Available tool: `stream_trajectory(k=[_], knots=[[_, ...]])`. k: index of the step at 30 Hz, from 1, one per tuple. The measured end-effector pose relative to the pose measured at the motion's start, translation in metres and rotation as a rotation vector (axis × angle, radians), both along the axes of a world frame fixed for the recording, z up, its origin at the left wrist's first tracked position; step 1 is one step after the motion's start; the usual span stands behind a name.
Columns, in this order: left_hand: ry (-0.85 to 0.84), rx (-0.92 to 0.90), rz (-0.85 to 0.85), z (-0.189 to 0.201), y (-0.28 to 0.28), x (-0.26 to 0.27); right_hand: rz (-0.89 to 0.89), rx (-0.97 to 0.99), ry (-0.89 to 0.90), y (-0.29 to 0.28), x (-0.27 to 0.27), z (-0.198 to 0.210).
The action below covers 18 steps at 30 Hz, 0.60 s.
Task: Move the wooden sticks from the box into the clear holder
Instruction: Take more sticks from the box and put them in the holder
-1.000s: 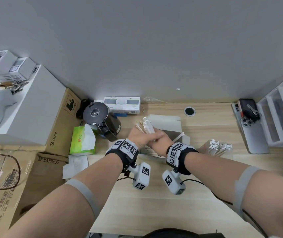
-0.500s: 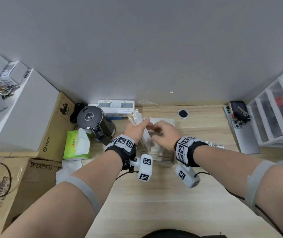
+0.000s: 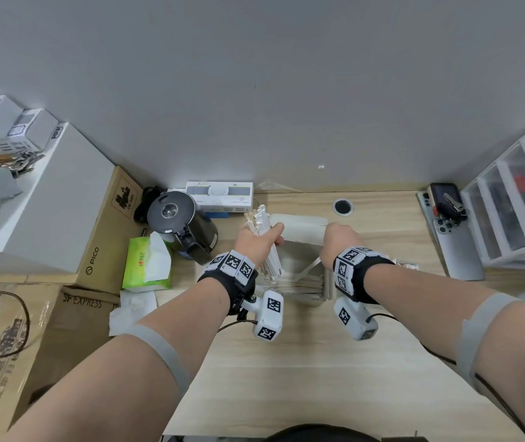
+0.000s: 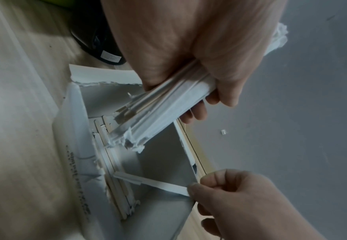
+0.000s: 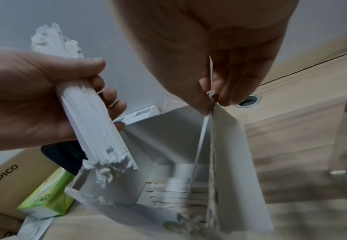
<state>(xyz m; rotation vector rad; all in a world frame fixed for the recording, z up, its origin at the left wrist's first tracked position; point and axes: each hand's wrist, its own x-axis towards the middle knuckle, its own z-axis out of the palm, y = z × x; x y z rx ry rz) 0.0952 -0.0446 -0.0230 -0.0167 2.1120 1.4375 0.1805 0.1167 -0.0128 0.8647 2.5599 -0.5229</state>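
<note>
While the left hand (image 3: pixel 259 242) grips a bundle (image 4: pixel 164 112), the right hand (image 3: pixel 337 242) pinches one stick (image 4: pixel 154 183).

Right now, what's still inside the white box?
Inside the white box, a layer of wooden sticks lies flat on the bottom. The right hand pinches one wrapped stick there. Anything beneath that layer is hidden.

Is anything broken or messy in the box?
Yes. The white box has a ragged, torn edge. The sticks' paper wrappers in the left hand are frayed at the ends. The right hand pinches one wrapped stick lying crooked across the box.
</note>
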Motion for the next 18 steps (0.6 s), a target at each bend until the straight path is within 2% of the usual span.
stream_trajectory(k=[6,9,13,15,18], knots=[[0.042,-0.036,-0.042,0.000,0.004,0.005,-0.099,-0.091,0.119,0.003,-0.001,0.005],[0.087,-0.027,-0.100,0.002,0.009,0.010,-0.131,-0.326,0.228,0.005,-0.003,0.012],[0.098,-0.064,-0.264,0.009,0.013,0.015,-0.043,-0.599,0.258,0.011,-0.004,0.036],[0.090,-0.023,-0.279,0.013,0.014,0.015,-0.090,-0.692,0.275,0.015,-0.004,0.041],[0.091,-0.019,-0.356,0.021,0.017,0.018,-0.260,-0.842,0.351,0.025,-0.002,0.042]])
